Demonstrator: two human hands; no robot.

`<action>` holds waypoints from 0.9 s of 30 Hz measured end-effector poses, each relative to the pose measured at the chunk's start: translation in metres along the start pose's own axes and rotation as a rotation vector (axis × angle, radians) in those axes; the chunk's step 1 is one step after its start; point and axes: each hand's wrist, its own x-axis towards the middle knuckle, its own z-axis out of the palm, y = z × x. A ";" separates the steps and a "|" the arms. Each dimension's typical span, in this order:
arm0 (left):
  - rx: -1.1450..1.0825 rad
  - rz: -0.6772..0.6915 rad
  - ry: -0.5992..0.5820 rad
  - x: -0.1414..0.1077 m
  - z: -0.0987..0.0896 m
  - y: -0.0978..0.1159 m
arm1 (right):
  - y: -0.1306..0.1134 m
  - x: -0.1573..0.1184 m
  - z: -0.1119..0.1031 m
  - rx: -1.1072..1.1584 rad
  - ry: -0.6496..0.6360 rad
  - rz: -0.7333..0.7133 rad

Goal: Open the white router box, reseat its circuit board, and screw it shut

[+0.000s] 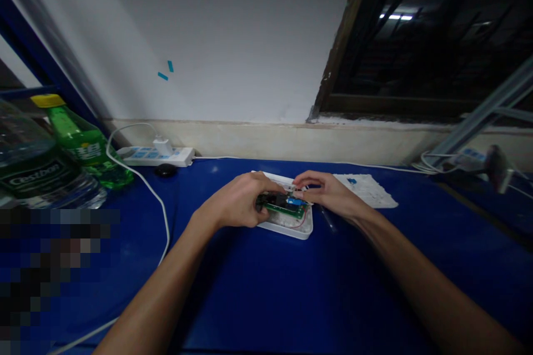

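A green circuit board (287, 209) with black and blue parts on top is held over a shallow white plastic case (287, 231) on the blue table. My left hand (241, 199) is closed on the board's left end, thumb at the near side and fingers over the far side. At the board's right end, my right hand (327, 193) has its thumb and fingers drawn together near the blue part (295, 201). What sits between those right fingertips is too small to make out. A thin red wire (305, 216) runs from the board into the case.
Behind my right hand lies a white paper sheet (368, 188). A power strip (183, 156) with a plugged-in charger (162, 147) stands by the wall, near a black mouse-like object (165, 170). Bottles, including a green one (83, 138), stand left. A white cable (160, 205) crosses the table.
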 end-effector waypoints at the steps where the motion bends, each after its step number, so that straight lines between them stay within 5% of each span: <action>1: 0.000 0.001 -0.002 0.000 0.000 0.000 | -0.001 0.000 0.000 0.006 0.008 0.001; 11: -0.069 0.043 -0.049 0.002 0.002 0.002 | -0.005 -0.007 0.007 0.308 0.191 0.085; 16: -0.041 0.030 -0.008 -0.003 0.001 -0.009 | -0.002 -0.006 0.008 0.514 0.179 0.149; 20: -0.116 -0.107 0.021 -0.008 -0.003 -0.017 | 0.002 -0.004 0.008 0.544 0.193 0.157; 23: -0.207 -0.258 0.157 -0.010 -0.004 -0.024 | 0.003 -0.003 0.010 0.540 0.210 0.121; 27: -0.499 -0.432 0.249 -0.010 -0.001 -0.035 | 0.002 -0.004 0.012 0.508 0.243 0.044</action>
